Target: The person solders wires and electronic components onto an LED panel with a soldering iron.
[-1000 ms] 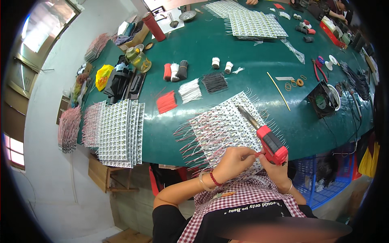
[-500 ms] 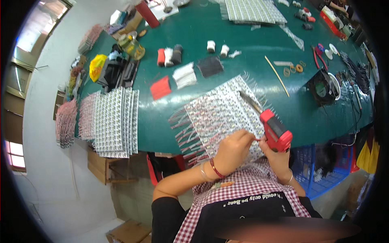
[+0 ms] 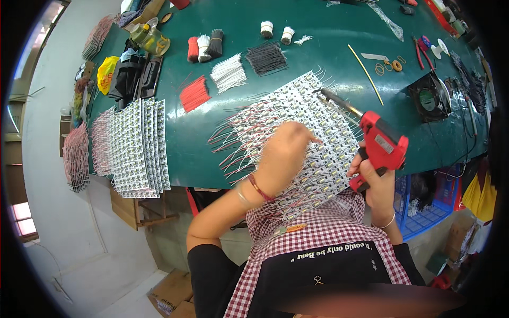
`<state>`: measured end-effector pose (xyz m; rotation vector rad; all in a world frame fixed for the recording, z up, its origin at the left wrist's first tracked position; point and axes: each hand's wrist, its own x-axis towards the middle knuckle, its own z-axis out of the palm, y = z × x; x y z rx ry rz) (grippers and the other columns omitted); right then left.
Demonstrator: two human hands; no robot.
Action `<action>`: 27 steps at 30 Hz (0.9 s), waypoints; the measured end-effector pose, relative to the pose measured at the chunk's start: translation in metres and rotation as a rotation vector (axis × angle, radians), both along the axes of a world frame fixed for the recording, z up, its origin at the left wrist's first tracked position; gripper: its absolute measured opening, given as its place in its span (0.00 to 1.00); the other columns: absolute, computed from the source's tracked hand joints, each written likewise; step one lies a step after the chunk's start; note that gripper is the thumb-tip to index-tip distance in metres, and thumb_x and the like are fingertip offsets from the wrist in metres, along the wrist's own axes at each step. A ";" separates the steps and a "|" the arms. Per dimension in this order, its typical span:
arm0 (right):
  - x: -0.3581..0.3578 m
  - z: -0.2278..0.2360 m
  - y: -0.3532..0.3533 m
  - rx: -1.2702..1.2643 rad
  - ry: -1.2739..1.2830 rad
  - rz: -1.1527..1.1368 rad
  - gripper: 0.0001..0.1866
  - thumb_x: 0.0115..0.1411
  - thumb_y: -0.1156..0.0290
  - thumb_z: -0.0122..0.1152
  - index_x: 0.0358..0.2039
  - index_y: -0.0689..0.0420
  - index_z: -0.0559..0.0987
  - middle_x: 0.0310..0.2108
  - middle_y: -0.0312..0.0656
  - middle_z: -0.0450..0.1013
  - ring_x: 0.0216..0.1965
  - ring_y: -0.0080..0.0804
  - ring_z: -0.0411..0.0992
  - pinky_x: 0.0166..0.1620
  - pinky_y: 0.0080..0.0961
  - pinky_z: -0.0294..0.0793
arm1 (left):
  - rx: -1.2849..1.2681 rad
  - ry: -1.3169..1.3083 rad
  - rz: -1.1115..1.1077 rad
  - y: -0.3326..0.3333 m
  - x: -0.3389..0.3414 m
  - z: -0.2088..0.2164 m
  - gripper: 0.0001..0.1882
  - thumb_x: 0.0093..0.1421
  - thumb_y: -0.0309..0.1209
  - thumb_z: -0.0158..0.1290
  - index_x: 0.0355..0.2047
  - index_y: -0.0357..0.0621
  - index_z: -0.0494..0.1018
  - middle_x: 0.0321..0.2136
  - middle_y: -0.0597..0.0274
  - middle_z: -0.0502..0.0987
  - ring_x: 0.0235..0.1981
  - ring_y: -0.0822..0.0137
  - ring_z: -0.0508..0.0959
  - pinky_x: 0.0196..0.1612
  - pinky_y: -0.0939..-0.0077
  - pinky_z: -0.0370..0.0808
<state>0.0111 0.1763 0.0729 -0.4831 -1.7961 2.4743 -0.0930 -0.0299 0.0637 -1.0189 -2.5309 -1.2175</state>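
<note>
Right hand [image 3: 374, 183] gripped round the handle of a red-black soldering gun [image 3: 383, 139]. Left hand [image 3: 281, 153] over the circuit-board panel [image 3: 336, 151], fingertips nearly together (can't tell if they pinch anything). Panel lies at the table's near edge, in front of the apron; gun tip at its far part, contact unclear. Beyond: red wires [image 3: 194, 94], white wires [image 3: 228, 73], black wires [image 3: 266, 58].

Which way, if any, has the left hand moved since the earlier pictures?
Yes: the left hand has moved forward, away from the body, judged against the near edge of the green table.
</note>
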 end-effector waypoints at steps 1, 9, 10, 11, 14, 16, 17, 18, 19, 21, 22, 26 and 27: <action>-0.005 0.002 0.002 0.002 -0.011 0.000 0.22 0.62 0.69 0.62 0.53 0.65 0.68 0.31 0.41 0.74 0.29 0.26 0.74 0.35 0.22 0.75 | -0.056 0.012 0.058 -0.011 -0.018 -0.009 0.07 0.53 0.18 0.55 0.32 0.41 0.77 0.29 0.56 0.73 0.33 0.56 0.75 0.36 0.64 0.73; -0.049 0.004 0.005 -0.062 -0.055 0.049 0.20 0.65 0.67 0.57 0.51 0.67 0.70 0.24 0.40 0.72 0.21 0.24 0.72 0.30 0.24 0.77 | -0.255 0.234 -0.015 -0.053 -0.108 -0.040 0.10 0.49 0.19 0.58 0.33 0.42 0.78 0.25 0.60 0.67 0.28 0.60 0.71 0.31 0.67 0.70; -0.054 0.001 0.004 -0.078 -0.088 0.080 0.18 0.65 0.67 0.57 0.50 0.67 0.71 0.22 0.38 0.71 0.18 0.22 0.70 0.28 0.24 0.76 | -0.270 0.246 -0.054 -0.052 -0.111 -0.043 0.11 0.48 0.19 0.58 0.33 0.42 0.78 0.26 0.60 0.68 0.29 0.60 0.71 0.31 0.68 0.71; -0.059 0.000 0.003 -0.094 -0.122 0.111 0.17 0.65 0.68 0.57 0.48 0.68 0.72 0.19 0.37 0.70 0.16 0.20 0.68 0.26 0.23 0.76 | -0.284 0.259 -0.093 -0.051 -0.114 -0.045 0.12 0.47 0.19 0.58 0.34 0.41 0.78 0.26 0.60 0.68 0.29 0.61 0.71 0.32 0.69 0.71; -0.067 -0.003 -0.009 -0.011 -0.141 0.094 0.12 0.64 0.68 0.57 0.39 0.66 0.75 0.15 0.34 0.68 0.12 0.17 0.65 0.22 0.22 0.73 | -0.290 0.251 -0.139 -0.054 -0.117 -0.054 0.13 0.46 0.18 0.57 0.34 0.41 0.78 0.26 0.61 0.68 0.30 0.62 0.71 0.32 0.70 0.71; -0.071 -0.003 -0.015 0.021 -0.153 0.098 0.09 0.63 0.69 0.59 0.33 0.63 0.74 0.14 0.33 0.68 0.12 0.17 0.65 0.19 0.19 0.70 | -0.290 0.254 -0.145 -0.053 -0.117 -0.053 0.14 0.46 0.18 0.57 0.35 0.40 0.77 0.27 0.61 0.68 0.30 0.62 0.71 0.32 0.70 0.71; -0.072 -0.005 -0.016 0.021 -0.161 0.097 0.09 0.63 0.69 0.59 0.33 0.63 0.74 0.14 0.33 0.68 0.12 0.17 0.65 0.19 0.19 0.70 | -0.291 0.265 -0.149 -0.053 -0.116 -0.053 0.15 0.46 0.18 0.56 0.36 0.40 0.77 0.27 0.61 0.68 0.30 0.62 0.70 0.32 0.70 0.71; -0.072 -0.006 -0.017 0.066 -0.189 0.111 0.10 0.62 0.69 0.61 0.34 0.63 0.75 0.15 0.33 0.68 0.12 0.17 0.66 0.19 0.18 0.69 | -0.289 0.258 -0.150 -0.054 -0.116 -0.055 0.15 0.46 0.18 0.56 0.36 0.40 0.77 0.27 0.61 0.68 0.30 0.62 0.70 0.32 0.70 0.71; -0.073 -0.007 -0.017 0.110 -0.217 0.126 0.10 0.61 0.69 0.62 0.35 0.63 0.75 0.15 0.32 0.69 0.13 0.16 0.66 0.18 0.17 0.68 | -0.302 0.272 -0.143 -0.054 -0.115 -0.055 0.15 0.46 0.18 0.56 0.37 0.40 0.77 0.27 0.61 0.68 0.30 0.62 0.70 0.32 0.70 0.71; -0.075 -0.004 -0.019 0.151 -0.229 0.140 0.11 0.61 0.68 0.63 0.36 0.63 0.75 0.15 0.32 0.69 0.13 0.16 0.66 0.18 0.17 0.67 | -0.312 0.280 -0.135 -0.054 -0.113 -0.056 0.15 0.46 0.18 0.56 0.37 0.39 0.77 0.27 0.60 0.68 0.30 0.62 0.70 0.32 0.70 0.71; -0.075 -0.004 -0.020 0.190 -0.234 0.149 0.12 0.60 0.68 0.64 0.37 0.63 0.76 0.16 0.32 0.69 0.14 0.15 0.66 0.18 0.16 0.66 | -0.313 0.291 -0.139 -0.054 -0.113 -0.055 0.15 0.47 0.19 0.56 0.37 0.39 0.77 0.28 0.60 0.68 0.30 0.62 0.70 0.32 0.70 0.71; -0.074 -0.005 -0.022 0.231 -0.226 0.158 0.12 0.60 0.69 0.64 0.38 0.63 0.76 0.16 0.31 0.70 0.14 0.15 0.66 0.18 0.16 0.65 | -0.328 0.284 -0.160 -0.051 -0.114 -0.050 0.13 0.47 0.20 0.56 0.36 0.39 0.76 0.29 0.60 0.68 0.31 0.61 0.70 0.33 0.71 0.71; -0.074 -0.003 -0.023 0.233 -0.240 0.153 0.12 0.59 0.69 0.65 0.38 0.63 0.76 0.17 0.31 0.70 0.14 0.15 0.66 0.19 0.15 0.65 | -0.327 0.280 -0.158 -0.051 -0.114 -0.049 0.13 0.47 0.20 0.56 0.36 0.39 0.76 0.29 0.60 0.68 0.31 0.61 0.70 0.33 0.71 0.71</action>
